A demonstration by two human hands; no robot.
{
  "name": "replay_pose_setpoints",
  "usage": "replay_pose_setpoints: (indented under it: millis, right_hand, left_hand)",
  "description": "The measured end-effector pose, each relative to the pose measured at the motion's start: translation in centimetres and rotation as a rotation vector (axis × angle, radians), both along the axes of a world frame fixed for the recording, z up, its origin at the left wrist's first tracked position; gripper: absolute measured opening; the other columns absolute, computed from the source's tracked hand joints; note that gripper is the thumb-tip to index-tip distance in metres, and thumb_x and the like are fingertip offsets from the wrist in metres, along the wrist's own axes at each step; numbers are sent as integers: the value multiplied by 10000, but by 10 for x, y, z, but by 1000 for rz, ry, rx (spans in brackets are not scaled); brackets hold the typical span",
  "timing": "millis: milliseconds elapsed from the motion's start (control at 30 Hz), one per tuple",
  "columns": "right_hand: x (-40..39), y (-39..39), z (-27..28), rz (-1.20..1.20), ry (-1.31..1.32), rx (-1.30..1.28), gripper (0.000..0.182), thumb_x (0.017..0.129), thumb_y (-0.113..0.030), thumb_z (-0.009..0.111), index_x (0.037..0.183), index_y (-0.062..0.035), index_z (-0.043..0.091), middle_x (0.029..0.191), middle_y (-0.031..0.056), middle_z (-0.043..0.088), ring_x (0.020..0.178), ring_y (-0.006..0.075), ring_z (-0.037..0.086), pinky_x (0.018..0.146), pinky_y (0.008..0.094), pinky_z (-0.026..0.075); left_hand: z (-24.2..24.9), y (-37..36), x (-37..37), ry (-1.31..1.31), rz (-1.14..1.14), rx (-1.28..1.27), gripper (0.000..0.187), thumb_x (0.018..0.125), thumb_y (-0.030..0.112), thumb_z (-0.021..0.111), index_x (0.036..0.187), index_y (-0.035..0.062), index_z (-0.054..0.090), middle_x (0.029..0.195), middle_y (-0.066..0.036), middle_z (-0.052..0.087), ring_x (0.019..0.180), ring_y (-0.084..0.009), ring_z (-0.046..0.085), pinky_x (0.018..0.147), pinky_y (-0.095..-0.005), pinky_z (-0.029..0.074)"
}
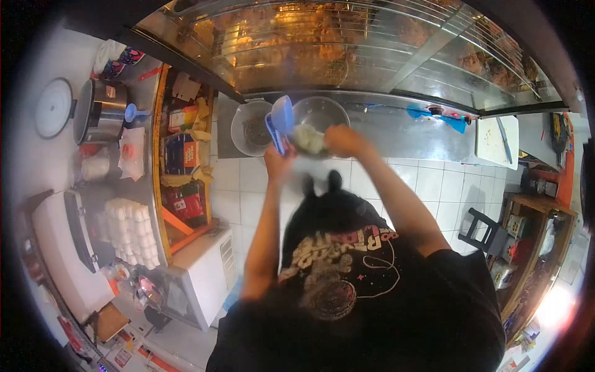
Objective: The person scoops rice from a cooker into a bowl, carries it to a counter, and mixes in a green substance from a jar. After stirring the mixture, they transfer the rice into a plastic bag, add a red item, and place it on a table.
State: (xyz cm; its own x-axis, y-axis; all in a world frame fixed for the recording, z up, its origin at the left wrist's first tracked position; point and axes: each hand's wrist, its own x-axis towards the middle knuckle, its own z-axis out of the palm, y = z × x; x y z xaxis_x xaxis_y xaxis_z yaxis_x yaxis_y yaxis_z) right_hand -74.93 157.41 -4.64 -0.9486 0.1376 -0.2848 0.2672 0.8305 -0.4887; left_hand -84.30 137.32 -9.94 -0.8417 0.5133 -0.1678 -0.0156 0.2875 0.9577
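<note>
My left hand (280, 160) is closed around the handle of a blue plastic scoop (283, 114), its rounded cup raised between two bowls. To the left stands a white bowl (237, 131) with dark, grainy contents. On the right is a metal bowl (334, 110) holding a pale, whitish mass (308, 137) near its front side. My right hand (344, 141) is closed at the front right rim of the metal bowl, beside the pale mass. Whatever its fingers grip is hidden.
A glass display case (347, 56) with browned food on racks overhangs the metal counter (396, 136). A knife (503, 139) lies on a white cutting board (489, 149) at right. Stacked egg trays (131, 232), a large pot (105, 111) and a black stool (482, 230) stand around.
</note>
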Motion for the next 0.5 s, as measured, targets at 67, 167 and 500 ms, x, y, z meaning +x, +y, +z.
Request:
replay_pose_setpoints:
  millis: [67, 167, 500]
  right_hand:
    - [-13, 32, 13, 40, -78, 80, 174, 770, -100, 557, 833, -4, 689, 878, 232, 666, 840, 391, 655, 722, 487, 529]
    - [-21, 14, -11, 44, -56, 102, 186, 775, -141, 568, 849, -23, 691, 865, 202, 677, 848, 362, 665, 720, 450, 542]
    - [9, -14, 33, -6, -255, 90, 201, 816, -92, 539, 942, -30, 684, 932, 202, 679, 888, 363, 673, 747, 461, 545]
  left_hand:
    - [2, 2, 1, 29, -1, 2, 163, 861, -18, 608, 827, -1, 449, 753, -70, 574, 652, -146, 631, 580, -319, 588]
    - [0, -1, 6, 176, -26, -45, 155, 863, -20, 600, 829, -3, 449, 753, -72, 576, 651, -141, 618, 580, -316, 585]
    - [-13, 8, 8, 249, 9, -37, 97, 857, -57, 579, 921, -32, 512, 772, -67, 559, 647, -142, 625, 566, -300, 584]
